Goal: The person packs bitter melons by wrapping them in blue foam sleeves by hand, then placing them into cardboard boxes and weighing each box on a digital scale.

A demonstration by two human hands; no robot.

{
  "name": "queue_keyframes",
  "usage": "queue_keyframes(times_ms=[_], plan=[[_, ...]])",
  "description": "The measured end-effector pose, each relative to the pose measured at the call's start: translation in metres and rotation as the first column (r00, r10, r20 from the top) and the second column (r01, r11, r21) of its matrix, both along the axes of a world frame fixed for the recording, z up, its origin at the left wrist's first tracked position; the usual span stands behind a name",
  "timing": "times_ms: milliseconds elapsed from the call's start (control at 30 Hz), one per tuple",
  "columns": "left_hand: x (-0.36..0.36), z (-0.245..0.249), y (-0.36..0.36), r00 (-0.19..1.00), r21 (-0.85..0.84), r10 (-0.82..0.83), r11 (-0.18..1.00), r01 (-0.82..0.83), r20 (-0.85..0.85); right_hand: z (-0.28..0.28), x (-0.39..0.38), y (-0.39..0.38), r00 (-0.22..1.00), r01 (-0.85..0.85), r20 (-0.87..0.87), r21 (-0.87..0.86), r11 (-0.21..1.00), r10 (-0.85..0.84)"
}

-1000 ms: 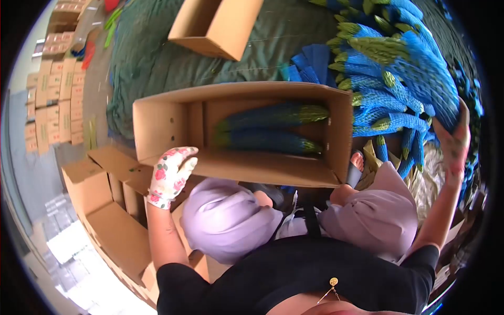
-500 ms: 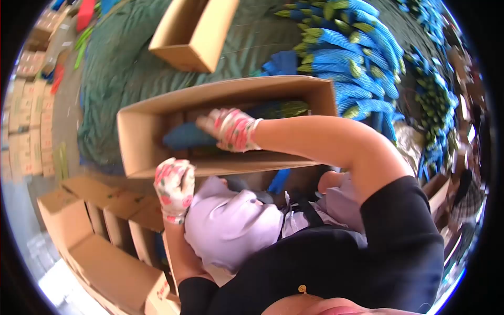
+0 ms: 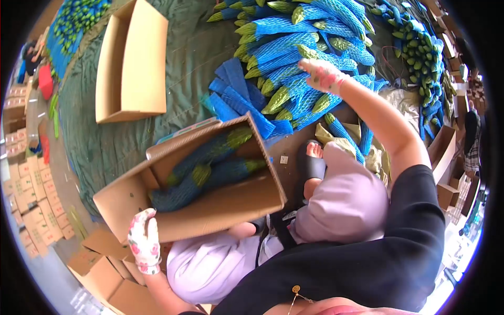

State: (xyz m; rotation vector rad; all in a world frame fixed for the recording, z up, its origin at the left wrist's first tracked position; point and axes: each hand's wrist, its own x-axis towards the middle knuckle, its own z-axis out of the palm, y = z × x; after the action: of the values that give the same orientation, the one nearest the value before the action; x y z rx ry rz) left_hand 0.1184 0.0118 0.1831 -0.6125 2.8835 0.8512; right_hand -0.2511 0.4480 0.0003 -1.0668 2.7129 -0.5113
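Observation:
A long cardboard box (image 3: 220, 212) lies angled across my lap, holding several bitter gourds (image 3: 202, 176) in blue foam nets. My left hand (image 3: 144, 244), in a floral glove, is at the box's near left corner, fingers stretched up along the rim and thumb apart. Over a pile of netted bitter gourds (image 3: 283, 42), my right hand (image 3: 326, 77) reaches out in a matching glove. Its fingers are extended, right at the green tip of one gourd, and nothing is gripped in them.
Flat blue net sleeves (image 3: 239, 100) lie between box and pile. Another cardboard box (image 3: 144, 63) stands on the green ground cloth (image 3: 79, 121). More cartons (image 3: 97, 257) sit at my left, with stacked boxes (image 3: 39, 197) farther off. More netted gourds (image 3: 420, 47) lie at right.
My right hand has left the inside of the box and reached right, to the pile. The gourds in the box now show uncovered. The box appears turned, and my view has shifted right.

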Motion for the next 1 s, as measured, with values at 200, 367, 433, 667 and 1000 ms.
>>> queue_keyframes(times_ms=[200,367,433,667,1000], plan=[[-0.073,0.052,0.075,0.903,-0.094,-0.396,0.918,0.385,-0.167,-0.103,-0.016,0.032,0.988,0.147,-0.038,0.504,0.851,-0.149],[-0.106,0.043,0.190,0.831,0.334,-0.409,0.777,0.533,-0.375,-0.075,-0.011,0.043,0.998,-0.001,-0.053,0.583,0.812,0.039],[-0.117,0.018,0.220,0.750,0.547,-0.504,0.516,0.659,-0.428,-0.082,-0.009,0.062,0.986,-0.061,-0.125,0.341,0.938,0.110],[-0.148,-0.143,0.349,0.956,0.987,0.274,-0.145,-0.064,0.102,0.053,0.055,0.079,0.991,0.087,0.117,-0.166,0.982,-0.068],[-0.171,-0.046,0.324,0.874,0.943,0.362,0.194,0.270,-0.324,-0.107,-0.059,0.111,0.941,0.328,-0.175,0.245,0.912,-0.291]])
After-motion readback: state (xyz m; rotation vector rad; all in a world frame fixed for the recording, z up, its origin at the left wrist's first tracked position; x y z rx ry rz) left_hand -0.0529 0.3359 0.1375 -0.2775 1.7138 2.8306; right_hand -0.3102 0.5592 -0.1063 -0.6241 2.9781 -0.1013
